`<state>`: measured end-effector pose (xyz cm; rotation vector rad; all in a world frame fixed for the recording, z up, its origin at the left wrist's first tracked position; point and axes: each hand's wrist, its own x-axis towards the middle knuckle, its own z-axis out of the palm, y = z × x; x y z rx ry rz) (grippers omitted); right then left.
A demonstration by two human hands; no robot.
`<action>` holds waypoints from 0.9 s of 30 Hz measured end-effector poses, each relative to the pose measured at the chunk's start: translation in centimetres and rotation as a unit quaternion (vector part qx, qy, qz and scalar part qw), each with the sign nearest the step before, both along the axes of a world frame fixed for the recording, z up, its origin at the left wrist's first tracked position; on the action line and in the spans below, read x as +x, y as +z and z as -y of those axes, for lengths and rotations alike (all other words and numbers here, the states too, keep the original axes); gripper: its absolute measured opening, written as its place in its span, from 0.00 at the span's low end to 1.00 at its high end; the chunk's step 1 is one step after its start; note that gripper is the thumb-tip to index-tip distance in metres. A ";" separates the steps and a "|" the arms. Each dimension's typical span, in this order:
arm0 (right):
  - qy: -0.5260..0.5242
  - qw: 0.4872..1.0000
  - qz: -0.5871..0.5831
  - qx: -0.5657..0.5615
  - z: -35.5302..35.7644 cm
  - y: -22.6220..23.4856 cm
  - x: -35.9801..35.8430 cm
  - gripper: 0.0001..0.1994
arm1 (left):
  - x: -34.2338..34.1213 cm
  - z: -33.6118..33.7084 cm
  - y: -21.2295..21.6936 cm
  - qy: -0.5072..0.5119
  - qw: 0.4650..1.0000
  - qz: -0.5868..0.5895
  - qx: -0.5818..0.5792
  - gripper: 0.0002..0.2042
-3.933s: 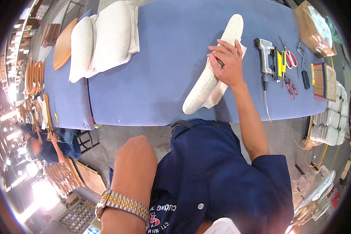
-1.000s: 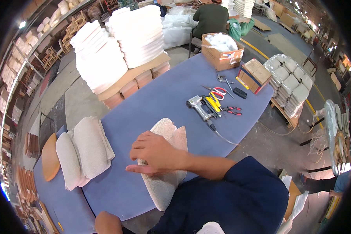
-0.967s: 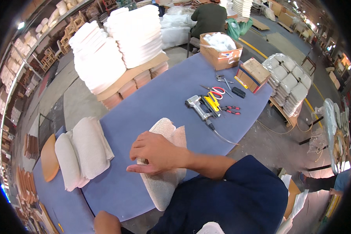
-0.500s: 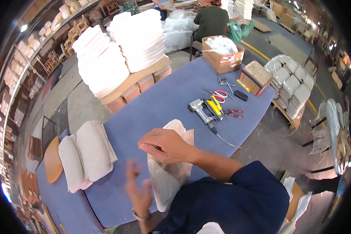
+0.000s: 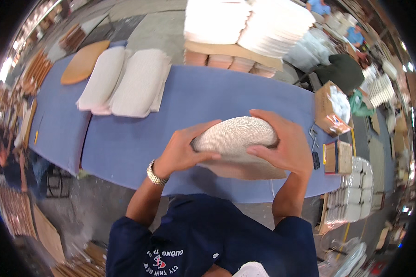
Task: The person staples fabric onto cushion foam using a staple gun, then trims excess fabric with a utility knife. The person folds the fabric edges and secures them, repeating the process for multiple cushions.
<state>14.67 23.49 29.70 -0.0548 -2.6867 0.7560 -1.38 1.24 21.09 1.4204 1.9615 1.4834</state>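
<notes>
Holding a pale woven cushion (image 5: 233, 136) up off the blue table (image 5: 125, 147), we grip it from both ends. Our left hand (image 5: 182, 150) is curled around its left end, thumb on top and fingers wrapped underneath; a metal wristwatch (image 5: 153, 173) sits on that wrist. Our right hand (image 5: 282, 145) is spread over the right end, fingers pressed onto the woven cover and thumb pointing back toward the left. The cushion sits in front of our chest, above the table's near edge, and below it we see a flat tan underside or panel (image 5: 249, 168) partly hidden by our hands; we cannot tell whether it is part of the same piece.

Farther out on the table to the left lie two more pale cushions (image 5: 125, 83) side by side, touching, with a bare wooden seat board (image 5: 83, 62) just beyond them. At the table's right end a cardboard box (image 5: 330, 111) holds white material, and a few small hand tools (image 5: 313, 136) lie near it, with a smaller open box (image 5: 337, 157) just beside them. Behind the table, tall stacks of white padding (image 5: 249, 23) rest on a brown pallet-like base (image 5: 231, 53). A person in dark clothing (image 5: 339, 71) bends over at upper right, well apart from us. Nothing lies between our hands and the cushion.
</notes>
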 end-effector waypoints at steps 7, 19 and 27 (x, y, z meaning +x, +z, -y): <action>-0.016 0.999 0.032 0.018 3.3 -1.4 -2.3 0.41 | 0.8 -3.7 1.9 0.132 0.975 -0.107 0.142 0.22; 0.163 0.957 0.037 -0.238 5.3 -5.5 -8.5 0.47 | -11.7 3.1 1.0 0.267 0.954 -0.023 0.137 0.25; 0.209 0.941 -0.012 -0.265 8.7 -7.6 -11.2 0.46 | -10.1 4.3 3.9 0.229 0.941 -0.238 0.071 0.28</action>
